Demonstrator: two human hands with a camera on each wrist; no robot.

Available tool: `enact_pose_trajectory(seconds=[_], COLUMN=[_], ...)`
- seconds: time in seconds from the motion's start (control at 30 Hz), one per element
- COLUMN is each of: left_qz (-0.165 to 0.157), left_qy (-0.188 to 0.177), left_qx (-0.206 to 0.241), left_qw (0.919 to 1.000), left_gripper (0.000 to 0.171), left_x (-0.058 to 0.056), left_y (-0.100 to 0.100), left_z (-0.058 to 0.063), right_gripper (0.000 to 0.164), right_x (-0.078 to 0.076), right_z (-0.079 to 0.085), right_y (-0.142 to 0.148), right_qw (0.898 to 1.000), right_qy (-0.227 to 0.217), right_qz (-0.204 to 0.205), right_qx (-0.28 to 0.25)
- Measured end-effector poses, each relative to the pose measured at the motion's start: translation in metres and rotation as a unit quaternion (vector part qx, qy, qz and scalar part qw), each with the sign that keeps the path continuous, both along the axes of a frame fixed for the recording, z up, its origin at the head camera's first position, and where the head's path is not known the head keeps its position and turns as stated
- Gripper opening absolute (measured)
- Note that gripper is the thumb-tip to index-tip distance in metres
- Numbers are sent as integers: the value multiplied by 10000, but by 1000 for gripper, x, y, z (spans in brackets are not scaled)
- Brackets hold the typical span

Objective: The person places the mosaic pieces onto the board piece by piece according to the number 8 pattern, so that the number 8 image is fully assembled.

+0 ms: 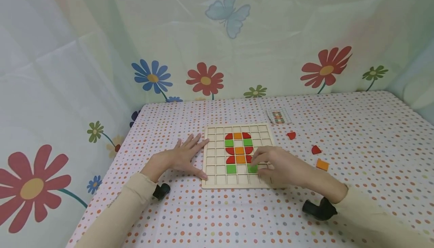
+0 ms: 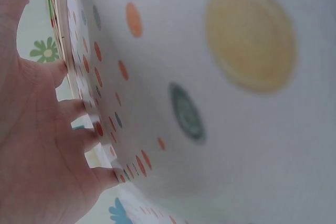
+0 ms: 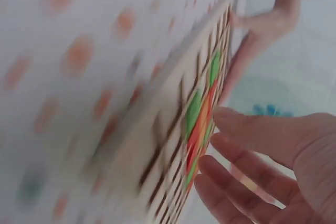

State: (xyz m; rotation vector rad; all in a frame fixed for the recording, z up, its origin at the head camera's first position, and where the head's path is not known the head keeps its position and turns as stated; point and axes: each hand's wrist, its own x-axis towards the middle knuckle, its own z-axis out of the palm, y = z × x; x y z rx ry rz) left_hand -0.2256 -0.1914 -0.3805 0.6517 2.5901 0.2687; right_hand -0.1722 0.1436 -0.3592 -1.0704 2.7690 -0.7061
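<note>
A wooden grid board [image 1: 211,160] lies on the dotted cloth, with red, orange and green pieces set in its middle columns. My left hand [image 1: 185,158] spreads its fingers at the board's left edge, thumb at the near corner; in the left wrist view the fingertips reach down beside the edge. Over the board's near right part is my right hand [image 1: 280,164], its fingertips right by a green square [image 1: 252,168]. The right wrist view shows that green square [image 3: 193,113] in the grid and the thumb and fingers loosely bent, with nothing between them.
Right of the board lie two red rounded pieces, one nearer [image 1: 316,149] and one farther [image 1: 291,135], and an orange square [image 1: 322,164]. A small pattern card [image 1: 278,116] is beyond the board's far right corner. A flowered curtain [image 1: 278,26] hangs behind the table.
</note>
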Motion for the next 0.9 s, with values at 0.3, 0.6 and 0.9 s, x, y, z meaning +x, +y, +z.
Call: enact_pose_trajectory(seconds=[0.3, 0.6, 0.9], left_qz=[1, -17, -36], left_qy=[-12, -33, 7], left_qx=[58, 171, 159], left_qw=[10000, 9998, 9999], left_gripper=[123, 123, 123], left_x=[0, 1, 1], left_y=[-2, -1, 0], left_z=[0, -2, 0], right_gripper=[19, 37, 34], right_x=[-33, -59, -60], right_z=[1, -7, -9], right_y=[91, 147, 149], right_qw=[9935, 9729, 9699], right_qy=[-1, -963, -1082], right_qz=[-1134, -2041, -2161], right_qx=[117, 513, 314])
